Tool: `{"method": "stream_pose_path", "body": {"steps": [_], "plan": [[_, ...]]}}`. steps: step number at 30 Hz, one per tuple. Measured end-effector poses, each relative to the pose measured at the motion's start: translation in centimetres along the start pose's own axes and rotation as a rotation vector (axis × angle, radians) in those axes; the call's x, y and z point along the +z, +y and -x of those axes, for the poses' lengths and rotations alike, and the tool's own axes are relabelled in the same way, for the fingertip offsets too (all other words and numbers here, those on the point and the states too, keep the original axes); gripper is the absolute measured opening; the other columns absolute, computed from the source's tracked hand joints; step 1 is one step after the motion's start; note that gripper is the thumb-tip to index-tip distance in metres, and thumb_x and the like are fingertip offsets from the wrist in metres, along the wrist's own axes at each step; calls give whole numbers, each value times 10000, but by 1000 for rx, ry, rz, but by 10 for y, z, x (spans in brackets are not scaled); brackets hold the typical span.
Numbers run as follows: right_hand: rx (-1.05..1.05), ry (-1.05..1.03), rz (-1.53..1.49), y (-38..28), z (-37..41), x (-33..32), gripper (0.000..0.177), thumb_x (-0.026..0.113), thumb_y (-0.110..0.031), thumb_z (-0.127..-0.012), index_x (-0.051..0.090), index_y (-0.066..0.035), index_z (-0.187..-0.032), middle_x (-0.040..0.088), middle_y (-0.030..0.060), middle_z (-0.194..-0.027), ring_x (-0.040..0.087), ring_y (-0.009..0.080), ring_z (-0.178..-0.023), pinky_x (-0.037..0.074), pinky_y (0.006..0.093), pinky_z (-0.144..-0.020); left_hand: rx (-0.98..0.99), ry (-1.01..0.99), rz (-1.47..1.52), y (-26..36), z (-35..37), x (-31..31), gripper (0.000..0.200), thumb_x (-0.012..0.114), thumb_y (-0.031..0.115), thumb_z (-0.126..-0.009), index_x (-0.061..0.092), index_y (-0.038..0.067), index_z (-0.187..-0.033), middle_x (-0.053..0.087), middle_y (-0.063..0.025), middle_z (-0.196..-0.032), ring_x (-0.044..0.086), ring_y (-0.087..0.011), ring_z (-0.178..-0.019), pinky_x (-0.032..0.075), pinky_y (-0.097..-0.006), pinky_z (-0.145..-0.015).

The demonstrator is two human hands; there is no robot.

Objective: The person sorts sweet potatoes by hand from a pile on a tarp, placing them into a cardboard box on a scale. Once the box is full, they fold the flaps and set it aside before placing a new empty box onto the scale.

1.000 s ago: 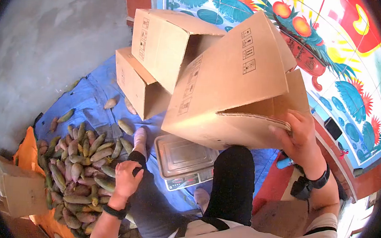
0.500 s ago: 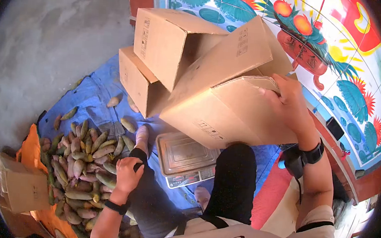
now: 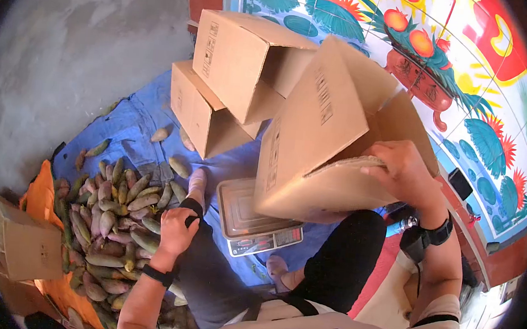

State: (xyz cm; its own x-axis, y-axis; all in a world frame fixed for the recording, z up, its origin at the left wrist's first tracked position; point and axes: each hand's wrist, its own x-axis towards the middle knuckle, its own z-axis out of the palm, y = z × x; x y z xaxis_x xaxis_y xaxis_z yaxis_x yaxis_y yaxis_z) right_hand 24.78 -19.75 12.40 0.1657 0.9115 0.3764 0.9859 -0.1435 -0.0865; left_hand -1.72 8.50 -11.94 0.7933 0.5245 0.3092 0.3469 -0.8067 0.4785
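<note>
The box [image 3: 315,131], tilted over the right edge of the scale [image 3: 236,207], looks light, stiff-walled and best held by its open rim, which the right hand [image 3: 408,174] grips, while the left hand [image 3: 177,232] rests loosely on a knee [image 3: 194,207].

Wrinkled blue tarp [image 3: 140,114]; lying on it: heaped tubers [image 3: 110,222], platform scale [image 3: 263,244], lower open carton [image 3: 189,106].

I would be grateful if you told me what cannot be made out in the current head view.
All in the head view:
- Inner bottom of the held cardboard box: hidden by its near wall and the right hand.
- Reading on the scale: too small.
- Right-hand part of the metal tray: covered by that box.
- Part of the pile of long vegetables: behind the left forearm.
</note>
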Motion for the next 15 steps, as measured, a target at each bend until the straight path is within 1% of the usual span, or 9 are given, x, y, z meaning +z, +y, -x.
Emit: {"method": "stream_pose_path", "body": {"steps": [1,2,4,5,7,8,12,14,15], "plan": [[-32,-44,-22,-2,-1,3,170,605,-151,-692,546,-15,-777,540,143,-687,545,322,-654,442,382,-578,-6,-29,1,1,0,-2,174,629,142,-688,602,50,-833,597,-133,-876,532,-323,-871,387,-399,-816],[-35,-45,-20,-2,-2,7,170,605,-151,-692,546,-15,-777,540,143,-687,545,322,-654,442,382,-578,-8,-25,2,1,0,-2,174,629,142,-688,602,50,-833,597,-133,-876,532,-323,-871,387,-399,-816],[-163,-133,-85,-2,-1,16,158,579,-151,-701,539,-29,-794,535,129,-694,549,308,-661,440,379,-574,10,-1,-22,2,1,-2,168,628,140,-688,601,49,-827,597,-133,-872,532,-324,-867,389,-397,-813],[-164,-132,-85,-5,-1,21,158,579,-151,-701,539,-29,-794,535,129,-694,549,308,-661,440,379,-574,10,0,-23,2,1,-2,168,628,140,-688,601,49,-827,597,-133,-872,532,-324,-867,389,-397,-813],[-254,-211,-146,-17,-1,31,137,547,-156,-707,521,-49,-789,506,111,-662,541,296,-644,437,378,-564,0,-29,17,1,0,-2,165,629,140,-689,601,53,-826,597,-132,-874,531,-320,-867,383,-401,-821],[-306,-205,-122,-26,0,36,98,520,-148,-707,487,-65,-748,466,95,-626,527,283,-619,432,374,-557,2,-29,16,1,-1,-1,165,629,140,-689,601,53,-826,597,-132,-874,531,-320,-867,383,-401,-821],[-342,-205,-110,-39,-3,54,84,505,-122,-696,440,-69,-689,459,82,-614,524,258,-609,433,354,-550,19,-17,-14,1,-1,0,174,635,148,-684,599,50,-822,597,-128,-863,533,-314,-860,375,-405,-822],[-348,-184,-113,-40,-6,59,85,507,-123,-694,443,-67,-692,463,83,-616,527,256,-613,434,354,-552,23,-13,-42,1,2,-2,184,640,154,-680,599,51,-827,597,-125,-859,533,-310,-860,369,-404,-826],[-357,-171,-118,-40,-8,62,86,509,-125,-693,447,-65,-695,467,83,-619,530,255,-618,436,355,-554,7,-26,-50,0,4,-3,233,649,215,-675,592,68,-847,595,-109,-882,526,-300,-885,344,-445,-846]]}}
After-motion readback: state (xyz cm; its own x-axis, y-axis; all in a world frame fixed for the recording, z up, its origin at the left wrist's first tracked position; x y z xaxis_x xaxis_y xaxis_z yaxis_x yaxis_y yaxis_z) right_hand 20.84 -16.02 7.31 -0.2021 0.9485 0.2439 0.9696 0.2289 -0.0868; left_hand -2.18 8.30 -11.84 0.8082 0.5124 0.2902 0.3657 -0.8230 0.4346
